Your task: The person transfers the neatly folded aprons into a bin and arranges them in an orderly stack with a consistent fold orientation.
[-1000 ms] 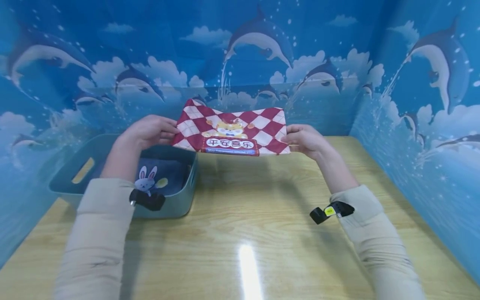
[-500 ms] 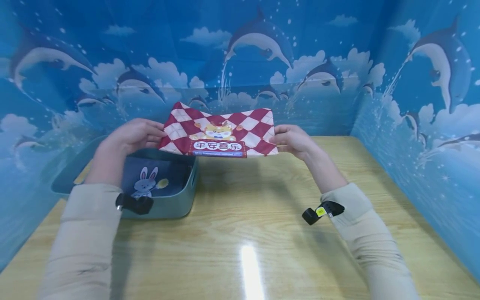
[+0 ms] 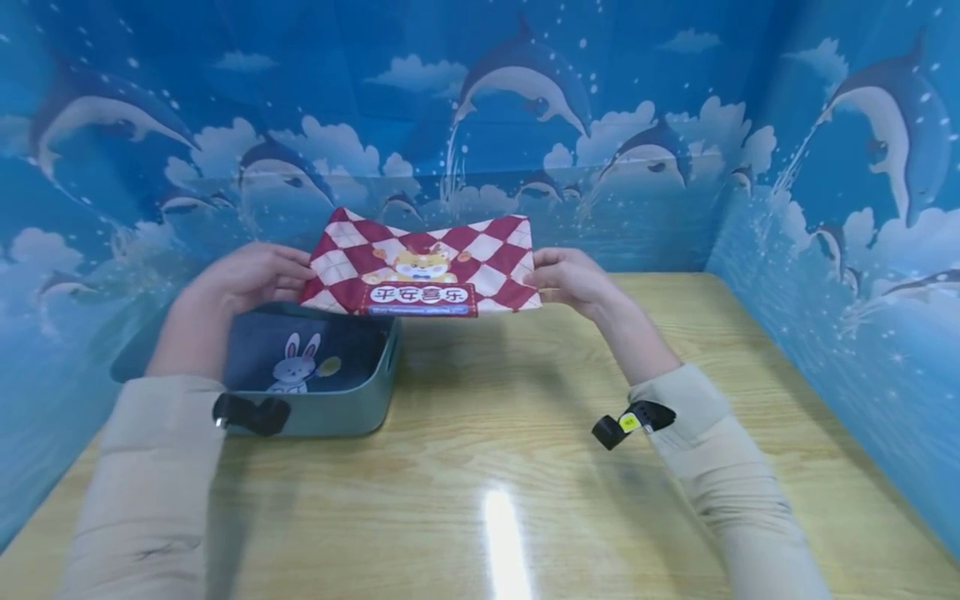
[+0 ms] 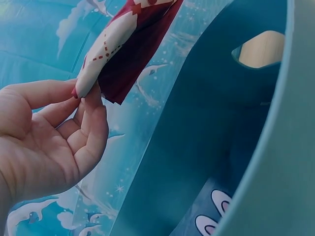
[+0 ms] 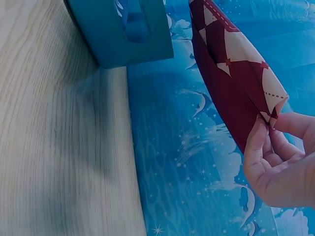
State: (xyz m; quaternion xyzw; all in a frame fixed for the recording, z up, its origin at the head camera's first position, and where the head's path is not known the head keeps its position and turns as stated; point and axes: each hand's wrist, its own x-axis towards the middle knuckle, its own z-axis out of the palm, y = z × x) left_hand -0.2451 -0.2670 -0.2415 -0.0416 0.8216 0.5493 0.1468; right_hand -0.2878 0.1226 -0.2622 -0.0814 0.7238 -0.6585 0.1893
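Note:
A red and cream diamond-checked cloth (image 3: 487,258), printed with a cartoon animal and a line of characters, is stretched between my two hands above the table. My left hand (image 3: 247,275) pinches its left edge between thumb and fingers, over the back of a teal basket (image 3: 322,414). On the other side, my right hand (image 3: 570,282) pinches the right edge, as the right wrist view also shows. The cloth is folded, with a plain dark red underside in both wrist views. Inside the basket lies a dark navy cloth (image 3: 255,346) with a white rabbit print.
The basket stands on a wood-grain table (image 3: 420,500), at the left and near the back. Blue dolphin-printed sheets (image 3: 637,83) hang at the back and both sides. Each sleeve cuff carries a black strapped-on camera (image 3: 611,431).
Both hands have shifted left with the checked cloth still stretched between them, bringing its left part over the basket. The basket has stayed in place.

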